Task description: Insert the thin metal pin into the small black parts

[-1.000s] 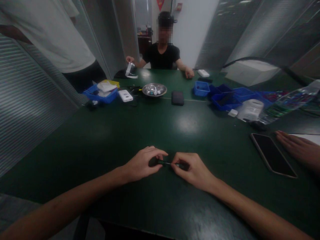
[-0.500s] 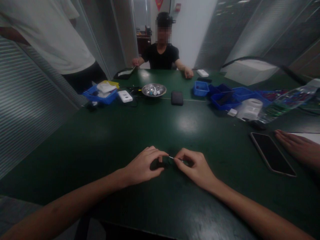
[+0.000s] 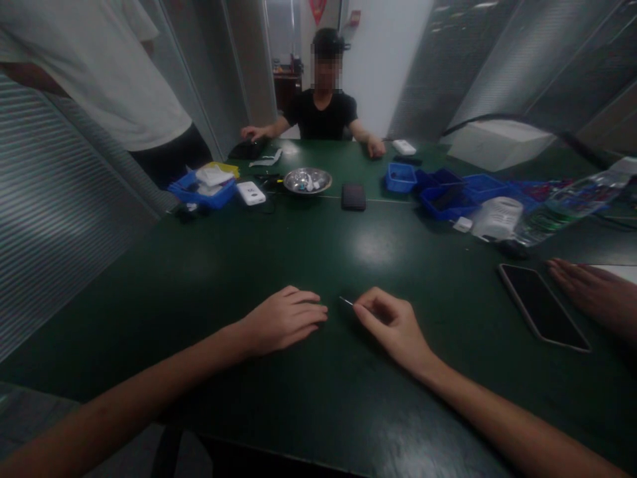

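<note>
Fingers of the right hand (image 3: pixel 395 330) are pinched on a thin metal rod (image 3: pixel 346 301), left of the smartphone (image 3: pixel 544 307); farther left, the left hand (image 3: pixel 283 320) is held palm-down, fingers slightly spread.

From the hands (image 3: pixel 284 320), open tabletop (image 3: pixel 279 252) runs forward to the metal bowl (image 3: pixel 307 191); a phone (image 3: pixel 542 305) obstructs the right.

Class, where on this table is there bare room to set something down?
Free: the middle of the table, bordered by the left hand, right hand, bowl and black square; also the patch between the right hand and phone. Crowded: far right, with blue bins and bottle; far left, around the basket.
</note>
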The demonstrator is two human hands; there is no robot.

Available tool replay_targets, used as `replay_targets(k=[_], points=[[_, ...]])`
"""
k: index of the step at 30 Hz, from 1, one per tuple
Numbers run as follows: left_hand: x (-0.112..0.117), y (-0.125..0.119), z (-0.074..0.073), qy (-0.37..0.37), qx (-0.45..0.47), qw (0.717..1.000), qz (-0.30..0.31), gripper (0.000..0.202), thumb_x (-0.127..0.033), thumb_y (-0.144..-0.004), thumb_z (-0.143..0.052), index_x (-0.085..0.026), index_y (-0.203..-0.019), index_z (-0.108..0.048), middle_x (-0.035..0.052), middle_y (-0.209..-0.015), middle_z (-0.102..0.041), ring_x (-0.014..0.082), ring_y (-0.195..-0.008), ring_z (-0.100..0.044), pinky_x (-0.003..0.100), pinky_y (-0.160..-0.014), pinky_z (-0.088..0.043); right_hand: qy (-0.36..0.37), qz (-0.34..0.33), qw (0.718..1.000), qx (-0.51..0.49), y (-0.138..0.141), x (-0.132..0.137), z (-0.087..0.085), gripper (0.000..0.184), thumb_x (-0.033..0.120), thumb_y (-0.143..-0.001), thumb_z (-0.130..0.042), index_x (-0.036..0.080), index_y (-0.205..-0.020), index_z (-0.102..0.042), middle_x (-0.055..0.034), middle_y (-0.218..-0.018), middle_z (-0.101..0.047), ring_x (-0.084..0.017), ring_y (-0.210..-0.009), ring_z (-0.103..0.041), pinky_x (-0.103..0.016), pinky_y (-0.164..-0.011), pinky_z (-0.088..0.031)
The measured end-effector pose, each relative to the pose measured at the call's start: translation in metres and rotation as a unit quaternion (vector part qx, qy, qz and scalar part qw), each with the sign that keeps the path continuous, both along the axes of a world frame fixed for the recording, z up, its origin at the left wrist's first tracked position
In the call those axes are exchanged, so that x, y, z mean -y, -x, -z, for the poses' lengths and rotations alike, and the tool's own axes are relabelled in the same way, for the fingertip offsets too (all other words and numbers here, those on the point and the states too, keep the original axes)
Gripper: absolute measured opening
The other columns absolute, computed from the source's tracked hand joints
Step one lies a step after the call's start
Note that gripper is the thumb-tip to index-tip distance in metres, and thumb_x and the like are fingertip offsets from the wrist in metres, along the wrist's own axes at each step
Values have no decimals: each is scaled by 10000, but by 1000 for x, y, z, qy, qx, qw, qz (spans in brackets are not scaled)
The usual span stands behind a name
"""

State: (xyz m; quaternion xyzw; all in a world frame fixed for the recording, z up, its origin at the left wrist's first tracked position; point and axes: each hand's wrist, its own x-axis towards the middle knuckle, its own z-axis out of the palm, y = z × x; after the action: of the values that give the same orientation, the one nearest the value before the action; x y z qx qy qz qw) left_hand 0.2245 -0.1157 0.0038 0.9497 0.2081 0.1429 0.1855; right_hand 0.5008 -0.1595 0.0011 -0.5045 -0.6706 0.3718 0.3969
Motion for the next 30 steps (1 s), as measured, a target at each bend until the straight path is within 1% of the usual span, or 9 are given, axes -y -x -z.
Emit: replay_targets(k=[2, 4, 8, 11, 13, 16, 21, 25, 30], points=[[-19, 30, 3, 0, -11, 998, -61, 349, -234, -1027, -522, -262, -1357, -633, 71, -1362, -665, 250, -1341, -537, 443, -1084, -404, 5, -6, 1000, 2, -1, 1, 0, 226, 389, -956, -651, 189, -859, -691, -22, -758, -675, -173, -684, -624, -270, -612, -484], [-43, 69, 7, 8, -20, 991, -133, 358, -275, -1017, -525, -275, -1355, -641, 65, -1401, -638, 255, -1359, -517, 453, -1108, -393, 7, -8, 1000, 7, -2, 1, -1, 218, 383, -955, -649, 191, -859, -689, -20, -759, -672, -170, -683, -622, -267, -608, -481], [-85, 159, 12, -12, -24, 952, -304, 423, -445, -996, -522, -263, -1356, -651, 86, -1410, -617, 286, -1327, -525, 464, -1124, -375, 6, -15, 1000, 11, -2, 0, -3, 210, 372, -956, -642, 191, -858, -682, -11, -741, -653, -161, -662, -600, -265, -593, -461], [-101, 214, 16, -47, -44, 922, -382, 470, -501, -980, -531, -227, -1340, -659, 97, -1366, -633, 290, -1280, -543, 438, -1108, -379, 10, -16, 1000, 14, -1, 0, -4, 216, 374, -955, -639, 189, -852, -680, -12, -739, -652, -161, -659, -596, -270, -598, -458], [-102, 238, 17, -62, -63, 909, -408, 474, -492, -986, -537, -199, -1340, -652, 95, -1360, -627, 278, -1270, -536, 415, -1094, -386, 13, -15, 1000, 15, 0, 0, -5, 217, 377, -955, -639, 189, -854, -679, -13, -745, -656, -162, -664, -600, -272, -602, -457], [-100, 255, 16, -67, -91, 893, -436, 462, -471, -992, -552, -179, -1336, -647, 75, -1351, -626, 253, -1266, -518, 385, -1090, -375, 20, -14, 1000, 15, 1, 0, -4, 220, 381, -955, -641, 186, -862, -682, -18, -758, -665, -168, -676, -612, -278, -612, -462], [-99, 262, 15, -80, -80, 863, -492, 424, -407, -1044, -475, -174, -1364, -624, 56, -1284, -652, 222, -1157, -565, 329, -1029, -400, 21, -12, 1000, 20, 1, 1, -3, 220, 384, -958, -642, 187, -872, -686, -19, -767, -668, -171, -684, -618, -281, -617, -461], [-104, 272, 19, -89, -70, 859, -499, 413, -350, -1007, -529, -150, -1355, -627, 65, -1187, -675, 217, -1113, -565, 288, -965, -418, 22, -16, 999, 19, 0, 1, -2, 214, 379, -961, -638, 189, -873, -682, -17, -772, -669, -169, -684, -616, -281, -620, -456], [-108, 281, 20, -105, -106, 853, -500, 407, -378, -1009, -509, -119, -1270, -683, 93, -1202, -628, 234, -1100, -556, 314, -985, -408, 16, -16, 999, 23, 0, 2, -3, 212, 372, -960, -636, 192, -855, -678, -9, -744, -651, -165, -664, -600, -281, -608, -440]])
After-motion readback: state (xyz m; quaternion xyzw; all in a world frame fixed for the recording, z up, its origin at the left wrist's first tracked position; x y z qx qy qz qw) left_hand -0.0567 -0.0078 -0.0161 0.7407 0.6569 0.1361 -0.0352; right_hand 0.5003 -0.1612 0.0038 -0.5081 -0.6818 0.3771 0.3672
